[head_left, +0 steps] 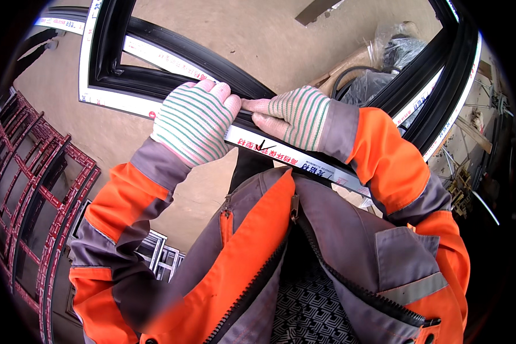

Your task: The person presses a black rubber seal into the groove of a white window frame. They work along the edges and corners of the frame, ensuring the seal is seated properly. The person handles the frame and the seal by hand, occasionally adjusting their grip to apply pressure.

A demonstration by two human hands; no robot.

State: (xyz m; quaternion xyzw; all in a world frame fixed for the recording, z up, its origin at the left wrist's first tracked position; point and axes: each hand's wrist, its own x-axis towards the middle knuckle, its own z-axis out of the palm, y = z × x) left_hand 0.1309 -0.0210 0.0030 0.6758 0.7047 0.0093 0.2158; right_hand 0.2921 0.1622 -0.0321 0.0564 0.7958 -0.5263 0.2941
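The big black frame has long, straight bars and pointy corners. The near bar slopes down from left to right. A shiny white strip runs along its outer edge, with red and blue print and a dark, scribbly mark near the middle. At the left corner, another black bar goes up, and it has a white edge too.

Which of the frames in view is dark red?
Dark-red latticed framework, far left. The others differ: black framing edged with white film is under the gloved left hand and right hand; pale silver frames show beside the orange-grey left sleeve.
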